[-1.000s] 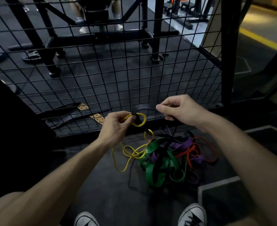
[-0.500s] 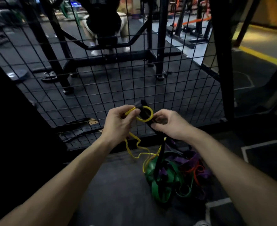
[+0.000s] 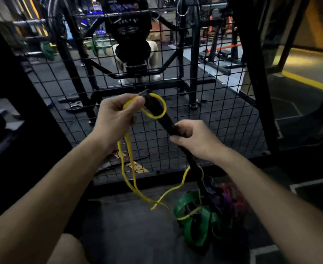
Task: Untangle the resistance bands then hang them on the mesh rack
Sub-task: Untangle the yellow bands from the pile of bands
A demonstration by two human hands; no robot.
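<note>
Both of my hands have risen since a second ago, lifting the bands well off the pile, and my right hand has slid down the black band. My left hand (image 3: 116, 117) pinches the yellow band (image 3: 130, 168) between thumb and curled fingers near the top, where a yellow loop circles the black band (image 3: 166, 121). From that pinch two yellow strands hang down, sag toward the floor and curve back up toward the black band below my right wrist. My right hand (image 3: 193, 138) grips the black band, fingers clenched round it, just below the yellow loop; the upper end of the black band sticks up past my left fingertips. Below my right hand the black band runs down into the tangled pile (image 3: 210, 216) on the dark floor, where a wide green band (image 3: 193, 225) lies beside purple and reddish ones, blurred in the dim light. Just behind my hands stands the mesh rack (image 3: 223, 103), with no band hung on it yet.
</note>
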